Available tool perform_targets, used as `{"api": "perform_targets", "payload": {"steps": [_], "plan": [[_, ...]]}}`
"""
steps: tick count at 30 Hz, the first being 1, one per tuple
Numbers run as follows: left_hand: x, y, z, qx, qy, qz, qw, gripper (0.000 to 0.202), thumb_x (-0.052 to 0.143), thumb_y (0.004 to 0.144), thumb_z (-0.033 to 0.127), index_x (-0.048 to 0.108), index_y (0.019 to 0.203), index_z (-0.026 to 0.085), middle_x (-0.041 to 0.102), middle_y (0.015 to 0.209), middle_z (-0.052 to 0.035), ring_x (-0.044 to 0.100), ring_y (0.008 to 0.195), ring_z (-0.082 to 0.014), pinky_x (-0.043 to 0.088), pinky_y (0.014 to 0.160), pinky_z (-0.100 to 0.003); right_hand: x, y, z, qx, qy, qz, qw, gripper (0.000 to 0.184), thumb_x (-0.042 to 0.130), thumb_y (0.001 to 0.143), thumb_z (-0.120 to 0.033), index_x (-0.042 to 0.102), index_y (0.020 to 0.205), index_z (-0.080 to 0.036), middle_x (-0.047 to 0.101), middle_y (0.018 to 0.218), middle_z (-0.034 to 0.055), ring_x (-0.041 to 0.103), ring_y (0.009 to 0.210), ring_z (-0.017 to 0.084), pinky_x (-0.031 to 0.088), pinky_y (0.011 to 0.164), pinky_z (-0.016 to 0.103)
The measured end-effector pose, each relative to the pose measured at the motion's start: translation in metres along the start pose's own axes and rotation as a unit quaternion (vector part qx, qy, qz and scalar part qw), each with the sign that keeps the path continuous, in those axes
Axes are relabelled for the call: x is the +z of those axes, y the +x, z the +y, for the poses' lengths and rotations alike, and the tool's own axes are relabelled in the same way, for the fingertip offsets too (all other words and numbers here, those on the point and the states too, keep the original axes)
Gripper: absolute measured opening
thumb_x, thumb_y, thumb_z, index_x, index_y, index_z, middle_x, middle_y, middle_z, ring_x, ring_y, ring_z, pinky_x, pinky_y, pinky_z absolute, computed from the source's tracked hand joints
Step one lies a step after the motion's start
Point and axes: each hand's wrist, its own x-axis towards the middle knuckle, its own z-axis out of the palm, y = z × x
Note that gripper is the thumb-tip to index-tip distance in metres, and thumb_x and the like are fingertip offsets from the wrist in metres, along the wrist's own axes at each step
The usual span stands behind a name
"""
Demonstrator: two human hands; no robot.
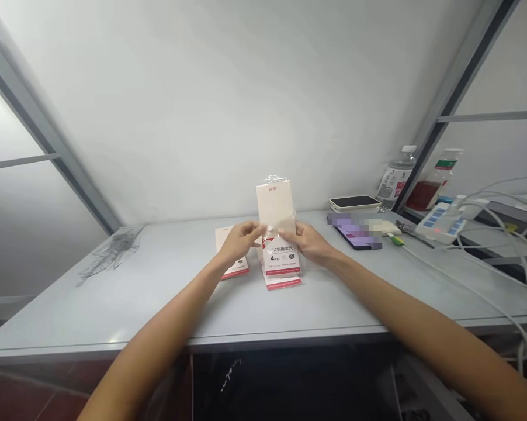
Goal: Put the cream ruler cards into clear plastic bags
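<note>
Between my two hands a flat ruler set packet (276, 204) in a clear plastic sleeve stands upright, white and cream with a red stripe at its lower edge. My left hand (245, 240) pinches its left side, thumb and fingers closed. On the right edge my right hand (306, 241) grips it, the thumb lying across the front. Below the held packet, another similar packet (284, 284) lies on the desk, mostly covered. A further packet (222, 235) rests flat behind my left hand, partly hidden by it.
Crumpled clear plastic (117, 251) lies on the desk (158, 316) at the left. To the right are a purple-screened phone (355, 233), a second phone (355, 203), a water bottle (395, 181), a bottle of red liquid (430, 187), scissors (416, 233), a power strip (443, 222) and loose cables (465, 298).
</note>
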Motion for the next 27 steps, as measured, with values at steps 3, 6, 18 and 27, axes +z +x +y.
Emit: {"api": "perform_targets", "payload": {"steps": [3,6,18,27], "plan": [[0.002,-0.001,0.003,0.008,-0.04,-0.011,0.999,0.032,0.056,0.075,0.046,0.056,0.09,0.017,0.061,0.089,-0.0037,0.058,0.086,-0.0144,0.049,0.07,-0.027,0.0,0.001,-0.002,-0.006,-0.006,-0.003,1.0,0.034,0.058,0.079,-0.04,0.06,0.103,-0.016,0.068,0.097,0.0078,0.063,0.085,0.021,0.05,0.075,0.034],[0.005,-0.002,0.005,0.011,-0.074,0.0,0.997,0.033,0.059,0.073,0.046,0.056,0.091,0.018,0.061,0.086,-0.0026,0.058,0.082,-0.0141,0.048,0.07,-0.028,0.0,0.001,-0.003,-0.01,-0.025,0.003,1.0,0.036,0.06,0.078,-0.041,0.059,0.104,-0.016,0.068,0.096,0.0074,0.064,0.085,0.021,0.051,0.074,0.034],[0.001,0.004,0.003,-0.034,-0.11,0.062,0.991,0.039,0.064,0.067,0.051,0.065,0.074,0.013,0.067,0.08,-0.0072,0.062,0.079,-0.019,0.048,0.079,-0.038,-0.008,0.005,-0.008,0.028,-0.068,0.062,0.995,0.03,0.063,0.074,-0.043,0.056,0.09,-0.018,0.068,0.068,0.0021,0.065,0.064,0.017,0.053,0.061,0.03],[0.001,0.005,0.003,-0.034,-0.018,0.122,0.992,0.041,0.056,0.072,0.055,0.061,0.075,0.014,0.063,0.072,-0.005,0.058,0.065,-0.0149,0.049,0.059,-0.029,-0.009,0.012,-0.002,0.013,-0.115,0.102,0.988,0.026,0.06,0.077,-0.041,0.053,0.082,-0.017,0.065,0.068,0.0018,0.06,0.052,0.011,0.048,0.047,0.022]]}}
